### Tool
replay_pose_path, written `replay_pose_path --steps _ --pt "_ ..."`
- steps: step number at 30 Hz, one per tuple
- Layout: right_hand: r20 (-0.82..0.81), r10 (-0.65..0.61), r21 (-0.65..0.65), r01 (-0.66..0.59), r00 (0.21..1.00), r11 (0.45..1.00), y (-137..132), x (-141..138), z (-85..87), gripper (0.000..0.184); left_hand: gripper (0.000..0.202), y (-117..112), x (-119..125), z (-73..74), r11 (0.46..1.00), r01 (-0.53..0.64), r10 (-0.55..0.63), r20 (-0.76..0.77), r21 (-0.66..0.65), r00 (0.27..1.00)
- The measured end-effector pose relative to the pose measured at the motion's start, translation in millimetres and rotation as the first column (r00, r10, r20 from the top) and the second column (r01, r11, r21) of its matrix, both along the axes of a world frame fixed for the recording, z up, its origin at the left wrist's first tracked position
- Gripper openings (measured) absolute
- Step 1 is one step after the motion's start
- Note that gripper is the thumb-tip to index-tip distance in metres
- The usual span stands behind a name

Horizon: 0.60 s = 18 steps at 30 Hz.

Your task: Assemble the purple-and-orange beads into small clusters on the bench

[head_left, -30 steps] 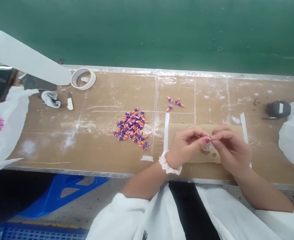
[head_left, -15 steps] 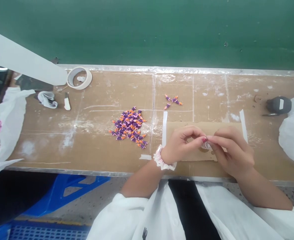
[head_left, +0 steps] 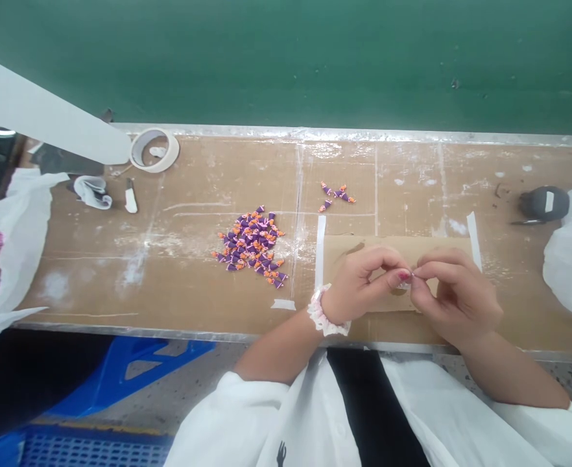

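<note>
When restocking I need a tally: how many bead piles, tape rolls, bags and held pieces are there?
Bead pile: 1
Tape roll: 1
Bags: 2
Clear piece, pinched by both hands: 1
Total: 5

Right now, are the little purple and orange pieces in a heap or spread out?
Mostly heaped: the big pile sits bunched together left of the hands, with a few loose pieces apart behind.

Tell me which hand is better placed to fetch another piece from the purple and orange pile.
Left, probably. The left hand lies on the side of the pile of small purple and orange pieces; the right hand would have to cross over it.
</note>
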State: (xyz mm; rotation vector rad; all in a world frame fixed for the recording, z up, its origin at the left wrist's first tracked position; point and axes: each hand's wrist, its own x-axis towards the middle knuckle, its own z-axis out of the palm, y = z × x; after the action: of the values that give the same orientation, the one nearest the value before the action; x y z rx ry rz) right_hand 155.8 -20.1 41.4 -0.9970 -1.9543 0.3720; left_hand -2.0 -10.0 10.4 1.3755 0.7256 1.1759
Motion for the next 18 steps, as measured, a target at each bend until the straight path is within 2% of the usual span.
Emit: replay_pose_path --steps 3,5,8,11,14,18 --pt "-0.004 0.022 -0.023 -0.022 1.000 0.999 1.2 2.3 -1.9 0.027 0.008 0.5 1.1 -2.1 0.990 -0.037 0.047 -0.071 0.139 0.996" --pt "0.014 0.052 -0.062 -0.051 0.999 0.997 2.7 5.2 -1.9 0.025 0.007 1.2 0.9 -2.9 0.964 -0.074 0.112 -0.139 0.257 0.984" --pt "0.036 0.111 -0.110 -0.107 0.993 0.988 6.2 10.5 -0.4 0.023 0.005 3.2 -1.8 -3.5 0.876 -0.108 0.239 -0.231 0.470 0.943" --pt "0.036 0.175 -0.167 -0.167 0.984 0.972 9.3 14.8 1.3 0.022 0.006 5.0 -5.9 -4.5 0.764 -0.067 0.336 -0.307 0.642 0.890" --pt "0.019 0.208 -0.228 -0.199 0.978 0.953 10.2 16.7 1.5 0.021 0.008 5.1 -7.4 -7.6 0.685 -0.009 0.415 -0.379 0.729 0.827" --pt "-0.001 0.224 -0.226 -0.219 0.975 0.949 10.8 16.3 0.9 0.022 0.017 3.7 -4.6 -10.3 0.660 0.081 0.452 -0.480 0.747 0.752"
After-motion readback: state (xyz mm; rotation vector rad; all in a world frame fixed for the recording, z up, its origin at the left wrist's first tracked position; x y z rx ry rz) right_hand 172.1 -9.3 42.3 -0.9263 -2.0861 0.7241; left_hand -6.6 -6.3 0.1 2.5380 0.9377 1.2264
